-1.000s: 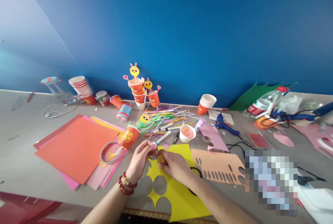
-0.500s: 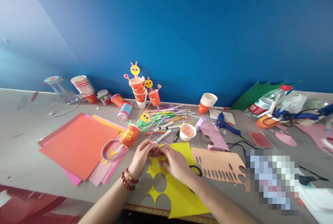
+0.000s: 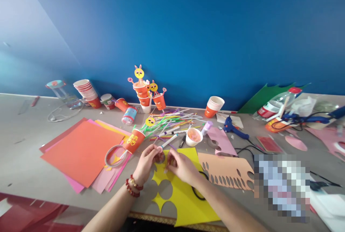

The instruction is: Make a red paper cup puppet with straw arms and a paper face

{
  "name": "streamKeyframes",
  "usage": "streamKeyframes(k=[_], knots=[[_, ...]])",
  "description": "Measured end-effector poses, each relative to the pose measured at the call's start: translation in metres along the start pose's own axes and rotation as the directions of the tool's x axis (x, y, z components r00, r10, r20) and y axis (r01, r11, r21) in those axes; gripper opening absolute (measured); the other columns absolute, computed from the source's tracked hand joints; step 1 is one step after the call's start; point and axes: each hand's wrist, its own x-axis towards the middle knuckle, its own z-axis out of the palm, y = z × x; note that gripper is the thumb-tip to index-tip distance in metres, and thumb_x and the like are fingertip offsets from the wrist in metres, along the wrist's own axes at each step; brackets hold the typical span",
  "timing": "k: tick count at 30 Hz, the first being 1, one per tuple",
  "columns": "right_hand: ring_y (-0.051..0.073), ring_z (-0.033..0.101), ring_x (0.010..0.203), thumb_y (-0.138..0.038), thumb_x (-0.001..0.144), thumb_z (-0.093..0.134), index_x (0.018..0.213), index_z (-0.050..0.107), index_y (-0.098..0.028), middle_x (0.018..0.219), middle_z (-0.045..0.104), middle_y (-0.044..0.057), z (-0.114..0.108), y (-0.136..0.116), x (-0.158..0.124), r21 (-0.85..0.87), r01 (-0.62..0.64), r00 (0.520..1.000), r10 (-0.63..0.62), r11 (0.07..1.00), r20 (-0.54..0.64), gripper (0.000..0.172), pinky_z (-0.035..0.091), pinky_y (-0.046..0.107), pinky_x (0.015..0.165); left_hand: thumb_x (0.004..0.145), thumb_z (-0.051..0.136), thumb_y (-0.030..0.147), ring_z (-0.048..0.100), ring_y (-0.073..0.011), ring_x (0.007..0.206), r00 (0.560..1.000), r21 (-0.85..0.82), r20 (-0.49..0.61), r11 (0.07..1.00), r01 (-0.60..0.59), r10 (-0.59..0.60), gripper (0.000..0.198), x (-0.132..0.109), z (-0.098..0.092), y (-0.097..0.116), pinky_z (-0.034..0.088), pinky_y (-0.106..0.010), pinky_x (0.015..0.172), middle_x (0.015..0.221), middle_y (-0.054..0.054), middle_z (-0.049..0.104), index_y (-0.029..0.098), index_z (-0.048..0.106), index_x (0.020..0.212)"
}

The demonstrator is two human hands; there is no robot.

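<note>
My left hand (image 3: 147,163), with a red bead bracelet at the wrist, pinches a small round pink piece (image 3: 159,149) on the end of a thin stick. My right hand (image 3: 181,167) is closed in a pinch right beside it, fingertips touching the same small piece. Both hands hover over a yellow sheet (image 3: 183,196) with round holes cut out of it. Black scissors (image 3: 198,192) lie partly under my right wrist. A tipped red paper cup (image 3: 133,140) lies just left of my left hand.
Orange and pink sheets (image 3: 81,153) lie at left. Coloured straws (image 3: 169,120), markers, a small white cup (image 3: 194,137), stacked red cups (image 3: 86,90), finished bunny cups (image 3: 145,92), a blue glue gun (image 3: 233,128), a peach cut-out sheet (image 3: 226,171) and a bottle (image 3: 275,106) crowd the table.
My hands stay together over the yellow sheet; the right hand's fingers have shifted slightly up towards the pink piece. The view has moved a little.
</note>
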Motion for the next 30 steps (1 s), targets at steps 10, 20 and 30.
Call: streamKeyframes(k=[10,20,30], knots=[[0.014,0.059,0.063,-0.034,0.083,0.067,0.082,0.052,-0.022,0.078,0.065,0.0,-0.096,0.002,-0.004,0.168,0.041,0.961,0.007,0.985,-0.278,0.02,0.046,0.024,0.059,0.074,0.079,0.04,0.057,-0.0107,0.061,1.0,-0.006,-0.014,1.0,0.007,-0.007,0.032,0.001,0.0,-0.001,0.044,-0.021,0.059,0.067,0.0,0.063,0.017,0.058,0.069],[0.016,0.059,0.054,-0.032,0.082,0.063,0.075,0.06,-0.023,0.061,0.065,-0.002,-0.126,0.006,0.006,-0.378,-0.147,0.905,-0.029,0.914,-0.423,0.011,0.034,0.024,0.051,0.072,0.08,0.041,0.056,-0.0109,0.06,1.0,0.009,-0.028,1.0,0.006,-0.006,0.033,0.001,0.001,0.001,0.044,-0.022,0.06,0.066,0.001,0.063,0.017,0.058,0.068],[0.017,0.061,0.056,-0.03,0.081,0.066,0.07,0.063,-0.024,0.061,0.066,-0.002,-0.133,-0.006,0.005,-0.448,-0.175,0.924,-0.011,0.877,-0.382,0.013,0.037,0.024,0.054,0.075,0.078,0.04,0.057,-0.0106,0.062,1.0,-0.005,-0.012,1.0,0.007,-0.007,0.031,0.0,0.0,0.0,0.044,-0.022,0.061,0.07,0.0,0.065,0.017,0.059,0.071]])
